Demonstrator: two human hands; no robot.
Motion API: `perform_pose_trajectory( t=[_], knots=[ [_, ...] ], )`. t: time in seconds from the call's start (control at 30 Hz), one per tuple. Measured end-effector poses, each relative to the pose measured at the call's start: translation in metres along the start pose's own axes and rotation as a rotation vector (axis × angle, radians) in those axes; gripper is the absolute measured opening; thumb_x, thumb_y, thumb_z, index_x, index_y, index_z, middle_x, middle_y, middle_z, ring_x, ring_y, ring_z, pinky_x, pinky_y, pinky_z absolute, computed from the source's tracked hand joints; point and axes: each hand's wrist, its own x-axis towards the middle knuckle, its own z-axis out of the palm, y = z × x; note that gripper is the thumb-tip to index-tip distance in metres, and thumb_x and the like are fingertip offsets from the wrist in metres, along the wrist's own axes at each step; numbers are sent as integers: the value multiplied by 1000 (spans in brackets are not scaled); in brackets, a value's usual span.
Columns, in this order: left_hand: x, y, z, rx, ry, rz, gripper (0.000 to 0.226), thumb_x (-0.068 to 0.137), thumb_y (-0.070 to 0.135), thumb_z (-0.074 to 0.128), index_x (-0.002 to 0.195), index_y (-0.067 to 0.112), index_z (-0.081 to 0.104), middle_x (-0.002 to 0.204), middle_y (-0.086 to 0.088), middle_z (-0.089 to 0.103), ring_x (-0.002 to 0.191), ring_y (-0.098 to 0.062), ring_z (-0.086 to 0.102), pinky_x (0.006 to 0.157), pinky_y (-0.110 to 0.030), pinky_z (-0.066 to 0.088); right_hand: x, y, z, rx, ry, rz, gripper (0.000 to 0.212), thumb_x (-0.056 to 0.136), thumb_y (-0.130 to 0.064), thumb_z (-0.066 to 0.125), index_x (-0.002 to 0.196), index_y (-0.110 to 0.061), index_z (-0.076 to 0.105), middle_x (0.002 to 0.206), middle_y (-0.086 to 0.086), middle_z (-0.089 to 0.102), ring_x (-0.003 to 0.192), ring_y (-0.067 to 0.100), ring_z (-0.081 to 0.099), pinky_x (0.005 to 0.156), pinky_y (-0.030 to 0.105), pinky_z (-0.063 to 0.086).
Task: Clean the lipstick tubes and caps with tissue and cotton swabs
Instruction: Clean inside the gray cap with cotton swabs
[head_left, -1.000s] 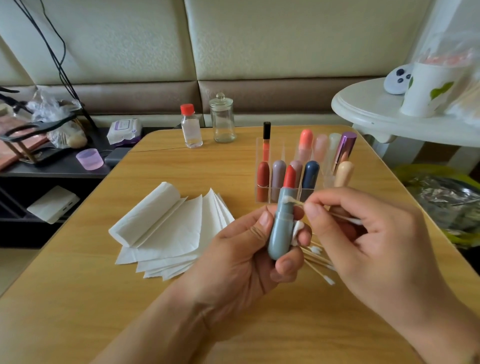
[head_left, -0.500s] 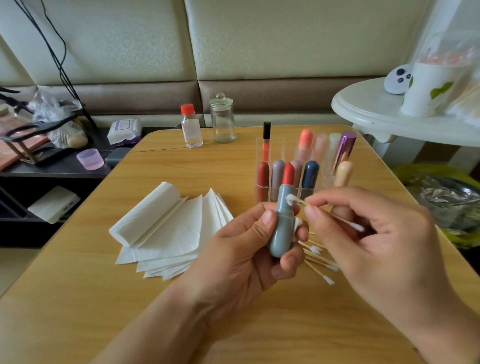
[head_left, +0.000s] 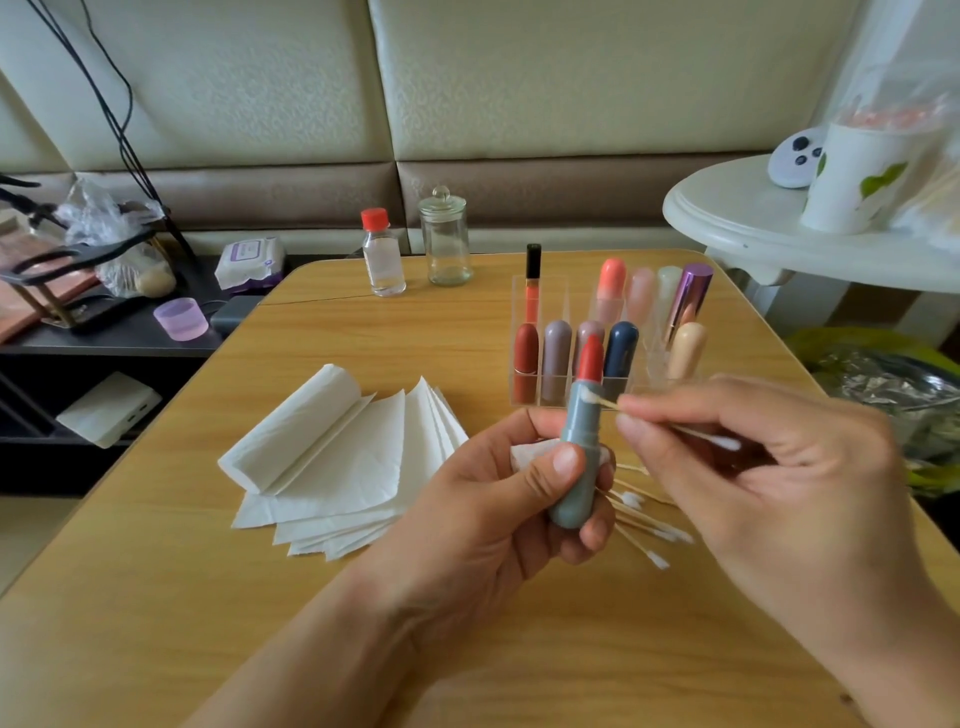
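Observation:
My left hand (head_left: 498, 514) grips an uncapped grey-blue lipstick tube (head_left: 577, 447) upright, its red bullet sticking out on top. My right hand (head_left: 753, 483) pinches a cotton swab (head_left: 602, 401) whose white tip touches the tube's upper rim just below the bullet. A bit of tissue shows behind the tube in my left hand. Several spare cotton swabs (head_left: 644, 525) lie on the table under my hands. A fanned stack of white tissues (head_left: 343, 462) lies to the left.
A clear organizer (head_left: 540, 291) with several capped lipsticks stands behind my hands on the wooden table (head_left: 260, 597). A red-capped bottle (head_left: 383, 254) and a glass jar (head_left: 445, 239) stand at the far edge. A white side table (head_left: 769, 228) is to the right.
The swab tip has slid along the tube's rim and my right hand has shifted slightly. The tube sits a little lower and more upright in my left hand.

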Motion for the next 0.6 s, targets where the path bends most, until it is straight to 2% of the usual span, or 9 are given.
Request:
perform_pose_trajectory(
  t=[0.17,0.3,0.43,0.53,0.6],
  knots=[
    [0,2,0,145,25,42,36,72,24,84,98,13,62,79,-13,56,61,-21,58,57,-26,47,0,-3,-2,26,-86,-22,5,85,-19,76,87,-14,78,78,-13,71,68,0,66,60,9,47],
    [0,2,3,304,80,110,41,69,28,86,97,16,59,70,-7,58,59,-21,54,55,-25,46,0,-4,-1,-1,-4,-5,5,84,-14,75,87,-12,79,78,-10,72,68,2,66,61,11,48],
    [-1,2,8,409,163,199,39,70,14,80,96,8,52,69,-7,63,57,-18,55,55,-24,47,0,-6,-3,-3,-88,-41,9,86,-21,72,85,-14,78,80,-13,71,71,-1,66,61,9,48],
    [-2,3,10,503,196,255,40,69,12,80,96,6,50,67,-3,64,57,-15,56,55,-23,47,-1,-6,-3,-19,-29,-23,6,85,-18,75,88,-13,79,78,-10,72,68,2,66,58,12,48],
    [-3,3,11,559,204,289,42,70,6,83,94,6,49,69,0,66,60,-11,59,57,-21,48,-1,-7,-3,-9,-56,-31,7,86,-19,74,88,-13,78,81,-12,72,71,0,67,60,10,49]
  ],
)
